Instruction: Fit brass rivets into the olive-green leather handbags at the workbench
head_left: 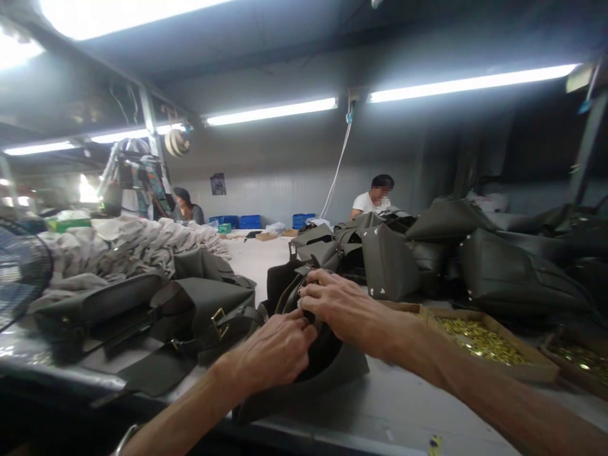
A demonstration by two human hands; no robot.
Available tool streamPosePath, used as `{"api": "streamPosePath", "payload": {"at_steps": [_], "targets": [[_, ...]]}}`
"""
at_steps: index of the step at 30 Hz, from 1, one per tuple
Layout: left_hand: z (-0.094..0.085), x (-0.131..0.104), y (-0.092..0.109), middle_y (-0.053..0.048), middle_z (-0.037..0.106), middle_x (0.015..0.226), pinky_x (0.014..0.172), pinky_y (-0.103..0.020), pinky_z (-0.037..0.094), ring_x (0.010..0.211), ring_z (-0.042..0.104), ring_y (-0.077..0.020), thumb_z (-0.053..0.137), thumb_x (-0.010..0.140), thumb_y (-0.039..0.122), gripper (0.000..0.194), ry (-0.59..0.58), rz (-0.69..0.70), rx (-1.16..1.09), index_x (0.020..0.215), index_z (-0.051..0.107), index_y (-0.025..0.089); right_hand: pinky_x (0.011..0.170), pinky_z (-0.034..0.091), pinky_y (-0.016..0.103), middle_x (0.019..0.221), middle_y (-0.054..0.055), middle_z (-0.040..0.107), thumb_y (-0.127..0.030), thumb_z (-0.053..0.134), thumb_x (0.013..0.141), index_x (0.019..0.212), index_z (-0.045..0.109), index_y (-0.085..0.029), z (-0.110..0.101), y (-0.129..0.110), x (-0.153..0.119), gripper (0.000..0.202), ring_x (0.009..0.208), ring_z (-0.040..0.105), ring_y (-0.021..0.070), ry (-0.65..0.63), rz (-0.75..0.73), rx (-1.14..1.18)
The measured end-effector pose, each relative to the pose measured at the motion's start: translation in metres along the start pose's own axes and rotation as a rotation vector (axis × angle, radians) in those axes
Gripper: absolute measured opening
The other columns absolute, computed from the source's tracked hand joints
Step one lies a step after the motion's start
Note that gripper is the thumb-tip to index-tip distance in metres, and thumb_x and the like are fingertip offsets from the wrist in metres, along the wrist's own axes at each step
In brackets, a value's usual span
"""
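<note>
A dark grey-green handbag (344,375) sits at the table's front edge, its mouth facing me. My left hand (281,347) is closed at the bag's upper edge, its fingertips tucked into the opening. Just above it, my right hand (332,303) pinches the bag near its strap and rim. The fingertips of both hands meet there, and any small part between them is hidden. To the left lies another dark bag (209,294) with a gold buckle (219,323) on its strap.
Open boxes of small gold metal pieces (482,339) stand at the right. Dark bags (517,269) are heaped behind them. Pale cloth (137,247) is piled at the left, near a fan (21,272). Two people sit across the table (254,253), with blue bins (249,221) beyond.
</note>
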State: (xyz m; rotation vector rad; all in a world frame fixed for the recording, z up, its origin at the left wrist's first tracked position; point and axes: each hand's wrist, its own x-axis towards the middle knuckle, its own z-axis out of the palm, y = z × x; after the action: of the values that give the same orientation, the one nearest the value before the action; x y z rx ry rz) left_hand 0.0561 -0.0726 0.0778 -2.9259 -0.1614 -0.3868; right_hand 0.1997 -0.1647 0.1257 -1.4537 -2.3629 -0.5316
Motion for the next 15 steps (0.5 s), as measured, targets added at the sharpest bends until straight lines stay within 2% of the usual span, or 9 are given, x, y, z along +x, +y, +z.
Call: {"api": "streamPosePath", "payload": {"at_steps": [3,6,10,12,13,15], "targets": [[0.005,-0.008,0.000,-0.006,0.061,0.089,0.078,-0.032,0.047,0.090,0.055,-0.0207,0.043,0.083,0.011,0.010,0.069,-0.025,-0.053,0.084,0.050,0.019,0.092,0.041,0.040,0.105,0.009,0.062,-0.010,0.057,0.081,0.090,0.067,-0.016,0.006,0.016,0.012,0.015,0.105,0.048,0.0240,-0.254,-0.040,-0.157],[0.010,-0.025,-0.001,-0.004,0.058,0.091,0.082,-0.031,0.044,0.091,0.053,-0.0175,0.041,0.089,0.015,0.011,0.215,-0.043,-0.191,0.080,0.047,0.019,0.083,0.044,0.038,0.111,0.013,0.060,-0.014,0.055,0.084,0.090,0.068,-0.014,0.021,0.022,0.010,0.014,0.105,0.047,0.0267,-0.347,-0.018,-0.254],[0.022,-0.054,-0.008,-0.005,0.058,0.096,0.090,-0.039,0.038,0.101,0.050,-0.0200,0.042,0.090,0.016,0.009,0.453,-0.214,-0.178,0.088,0.051,0.018,0.071,0.043,0.031,0.090,0.012,0.065,-0.010,0.056,0.084,0.076,0.068,-0.013,0.028,0.032,0.003,0.015,0.090,0.052,0.0232,-0.416,0.081,-0.315],[0.028,-0.068,-0.010,-0.005,0.059,0.095,0.092,-0.042,0.036,0.107,0.048,-0.0223,0.043,0.091,0.016,0.011,0.535,-0.319,-0.112,0.087,0.054,0.018,0.070,0.043,0.030,0.085,0.011,0.065,-0.012,0.057,0.084,0.073,0.068,-0.014,0.018,0.041,0.003,0.016,0.087,0.053,0.0222,-0.372,0.142,-0.307],[0.030,-0.073,-0.011,-0.006,0.059,0.097,0.094,-0.044,0.035,0.112,0.045,-0.0236,0.043,0.090,0.016,0.013,0.570,-0.356,-0.085,0.086,0.055,0.018,0.072,0.044,0.030,0.085,0.011,0.066,-0.014,0.057,0.085,0.073,0.069,-0.014,0.011,0.046,0.004,0.016,0.087,0.054,0.0217,-0.304,0.157,-0.275],[0.032,-0.081,-0.009,-0.009,0.055,0.107,0.098,-0.046,0.033,0.120,0.038,-0.0262,0.043,0.090,0.015,0.018,0.625,-0.419,-0.050,0.079,0.058,0.017,0.079,0.045,0.033,0.085,0.008,0.066,-0.016,0.057,0.085,0.074,0.069,-0.015,-0.007,0.052,0.008,0.017,0.087,0.056,0.0211,-0.032,0.192,-0.152]]}}
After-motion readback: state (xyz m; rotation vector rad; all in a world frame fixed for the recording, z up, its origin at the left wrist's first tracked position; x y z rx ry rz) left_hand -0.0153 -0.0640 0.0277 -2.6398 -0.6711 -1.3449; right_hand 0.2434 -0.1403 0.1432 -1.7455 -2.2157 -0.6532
